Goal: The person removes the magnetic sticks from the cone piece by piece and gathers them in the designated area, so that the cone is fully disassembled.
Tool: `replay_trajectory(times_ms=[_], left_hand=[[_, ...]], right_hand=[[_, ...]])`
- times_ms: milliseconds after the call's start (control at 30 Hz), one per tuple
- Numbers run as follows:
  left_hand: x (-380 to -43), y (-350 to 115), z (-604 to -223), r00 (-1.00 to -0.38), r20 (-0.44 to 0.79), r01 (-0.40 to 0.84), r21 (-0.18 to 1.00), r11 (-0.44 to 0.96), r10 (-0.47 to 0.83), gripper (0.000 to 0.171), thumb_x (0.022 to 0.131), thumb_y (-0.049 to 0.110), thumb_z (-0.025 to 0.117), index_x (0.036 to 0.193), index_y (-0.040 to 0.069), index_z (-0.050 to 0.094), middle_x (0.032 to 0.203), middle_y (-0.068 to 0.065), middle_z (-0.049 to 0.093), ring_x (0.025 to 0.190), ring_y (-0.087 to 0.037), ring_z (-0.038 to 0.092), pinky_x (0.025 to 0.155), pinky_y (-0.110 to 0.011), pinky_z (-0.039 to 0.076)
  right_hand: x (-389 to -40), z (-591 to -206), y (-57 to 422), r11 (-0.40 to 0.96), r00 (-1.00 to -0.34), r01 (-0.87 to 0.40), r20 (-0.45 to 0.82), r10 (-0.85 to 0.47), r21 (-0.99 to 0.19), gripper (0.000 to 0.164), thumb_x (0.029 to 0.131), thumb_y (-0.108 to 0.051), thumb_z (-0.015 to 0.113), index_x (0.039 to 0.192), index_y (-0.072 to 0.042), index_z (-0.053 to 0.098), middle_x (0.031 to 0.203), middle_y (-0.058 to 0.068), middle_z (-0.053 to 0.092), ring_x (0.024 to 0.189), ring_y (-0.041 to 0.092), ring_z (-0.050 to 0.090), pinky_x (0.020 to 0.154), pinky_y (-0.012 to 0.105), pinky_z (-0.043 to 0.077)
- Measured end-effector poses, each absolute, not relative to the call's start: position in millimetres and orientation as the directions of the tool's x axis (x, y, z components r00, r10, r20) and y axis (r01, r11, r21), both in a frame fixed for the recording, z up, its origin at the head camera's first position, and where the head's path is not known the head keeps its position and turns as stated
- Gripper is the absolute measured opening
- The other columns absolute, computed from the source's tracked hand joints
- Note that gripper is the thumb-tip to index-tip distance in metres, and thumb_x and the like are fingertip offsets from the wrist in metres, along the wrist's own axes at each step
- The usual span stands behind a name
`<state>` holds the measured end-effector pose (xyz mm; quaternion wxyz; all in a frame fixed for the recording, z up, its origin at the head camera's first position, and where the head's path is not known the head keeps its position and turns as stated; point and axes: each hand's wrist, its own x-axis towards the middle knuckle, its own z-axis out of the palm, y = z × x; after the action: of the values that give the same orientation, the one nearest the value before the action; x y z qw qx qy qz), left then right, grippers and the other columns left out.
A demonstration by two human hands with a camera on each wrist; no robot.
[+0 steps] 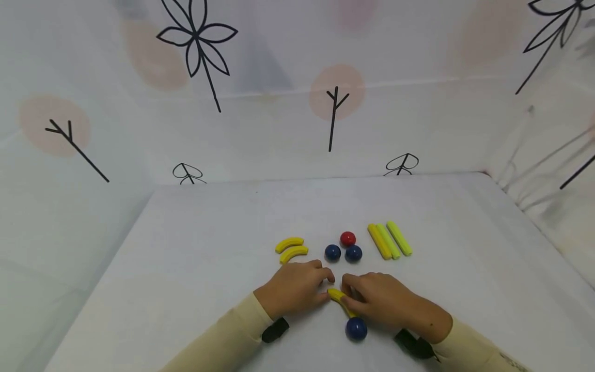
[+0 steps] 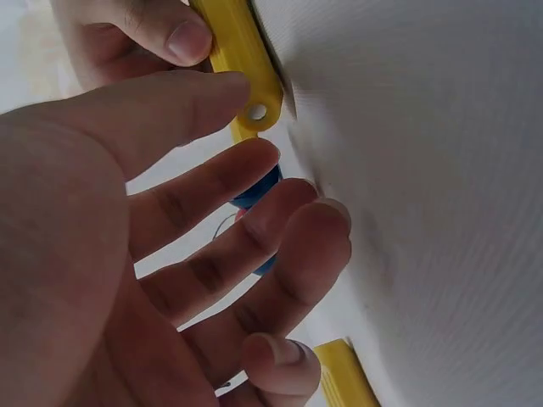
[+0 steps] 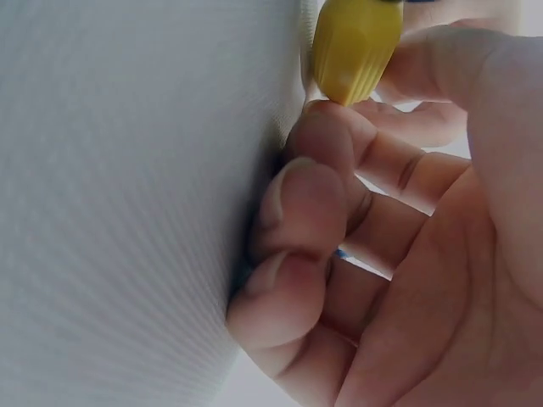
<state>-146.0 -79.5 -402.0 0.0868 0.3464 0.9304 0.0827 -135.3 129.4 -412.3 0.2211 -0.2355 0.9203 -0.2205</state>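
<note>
A curved yellow rod (image 1: 335, 295) lies between the two hands near the front of the white surface. My right hand (image 1: 383, 299) pinches it with thumb and bent fingers; the rod (image 3: 358, 51) also shows at those fingertips in the right wrist view. At its lower end, a dark blue ball (image 1: 356, 329) sits against it in the head view. My left hand (image 1: 297, 289) is beside the rod's far end, fingers loosely bent. In the left wrist view, the left thumb tip overlaps the rod (image 2: 240, 47) close to a round hole in its end.
Two more curved yellow rods (image 1: 294, 253) lie beyond the left hand. Past the hands are two blue balls (image 1: 332, 252) and a red ball (image 1: 347, 238). Several straight yellow and yellow-green sticks (image 1: 398, 238) lie farther right. Patterned cloth (image 1: 269, 129) rises behind the surface.
</note>
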Motion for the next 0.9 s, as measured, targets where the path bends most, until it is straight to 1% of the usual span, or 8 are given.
replay_trajectory(times_ms=[133,267,400,467,533,700,800,900], left_hand=[[-145.9,-79.1,-406.3,-0.723,-0.092,0.654,0.23,0.721,0.685,0.028,0.09,0.041,0.074,0.113,0.026,0.072,0.092,0.007,0.062,0.063,-0.003,0.048,0.056,-0.015,0.039],[-145.0,-79.4,-408.0,-0.706,-0.069,0.678,0.222,0.701,0.705,0.027,0.088,0.042,0.075,0.109,0.026,0.072,0.087,0.009,0.059,0.063,-0.001,0.047,0.056,-0.014,0.038],[-145.4,-82.6,-407.2,-0.705,-0.044,0.69,0.188,0.699,0.708,0.023,0.089,0.041,0.075,0.104,0.024,0.072,0.087,0.009,0.061,0.063,0.0,0.047,0.057,-0.013,0.039],[-146.1,-85.4,-406.1,-0.716,-0.042,0.683,0.166,0.712,0.697,0.022,0.089,0.04,0.074,0.103,0.023,0.071,0.087,0.009,0.063,0.064,-0.001,0.048,0.058,-0.014,0.041],[-146.8,-89.1,-406.1,-0.734,-0.04,0.67,0.129,0.732,0.678,0.022,0.09,0.04,0.074,0.102,0.023,0.071,0.088,0.008,0.064,0.064,-0.002,0.048,0.059,-0.015,0.042],[-148.1,-96.4,-408.5,-0.76,-0.008,0.649,0.048,0.76,0.65,0.021,0.09,0.041,0.074,0.098,0.023,0.068,0.085,0.008,0.062,0.063,-0.003,0.047,0.056,-0.017,0.041],[-149.2,-95.5,-409.1,-0.75,0.014,0.661,0.056,0.748,0.662,0.022,0.09,0.042,0.073,0.098,0.023,0.068,0.084,0.009,0.059,0.063,-0.003,0.046,0.056,-0.016,0.039],[-149.4,-92.1,-408.8,-0.724,0.019,0.688,0.084,0.72,0.69,0.023,0.091,0.044,0.072,0.102,0.024,0.07,0.084,0.009,0.058,0.067,-0.004,0.046,0.06,-0.016,0.038]], right_hand=[[-135.0,-411.7,128.0,0.792,-0.792,-0.325,-0.308,-0.527,-0.518,0.016,0.094,-0.04,0.067,0.091,-0.026,0.06,0.064,-0.01,0.055,0.059,0.009,0.051,0.056,0.024,0.039],[-134.1,-411.9,127.4,0.786,-0.792,-0.331,-0.299,-0.533,-0.522,0.019,0.094,-0.043,0.066,0.089,-0.026,0.059,0.064,-0.011,0.054,0.059,0.008,0.05,0.056,0.024,0.038],[-133.2,-411.2,127.5,0.787,-0.793,-0.362,-0.278,-0.542,-0.5,0.034,0.092,-0.056,0.063,0.076,-0.026,0.057,0.058,-0.012,0.048,0.055,0.006,0.046,0.054,0.023,0.033],[-132.5,-410.5,127.3,0.784,-0.789,-0.381,-0.27,-0.552,-0.49,0.042,0.09,-0.062,0.062,0.07,-0.026,0.056,0.056,-0.013,0.045,0.054,0.004,0.044,0.053,0.022,0.031],[-131.7,-410.5,126.9,0.776,-0.782,-0.399,-0.261,-0.566,-0.488,0.044,0.088,-0.065,0.063,0.067,-0.027,0.056,0.054,-0.014,0.044,0.052,0.003,0.042,0.052,0.022,0.03],[-131.7,-412.0,125.3,0.758,-0.771,-0.428,-0.24,-0.59,-0.492,0.039,0.087,-0.063,0.064,0.075,-0.027,0.059,0.057,-0.015,0.043,0.053,0.002,0.041,0.051,0.021,0.03],[-132.7,-412.8,125.1,0.768,-0.776,-0.429,-0.242,-0.583,-0.475,0.038,0.087,-0.063,0.064,0.077,-0.027,0.06,0.058,-0.015,0.044,0.054,0.002,0.042,0.052,0.021,0.031],[-133.1,-413.2,125.4,0.785,-0.78,-0.419,-0.262,-0.569,-0.456,0.039,0.086,-0.066,0.064,0.08,-0.027,0.062,0.06,-0.014,0.047,0.056,0.003,0.044,0.053,0.022,0.032]])
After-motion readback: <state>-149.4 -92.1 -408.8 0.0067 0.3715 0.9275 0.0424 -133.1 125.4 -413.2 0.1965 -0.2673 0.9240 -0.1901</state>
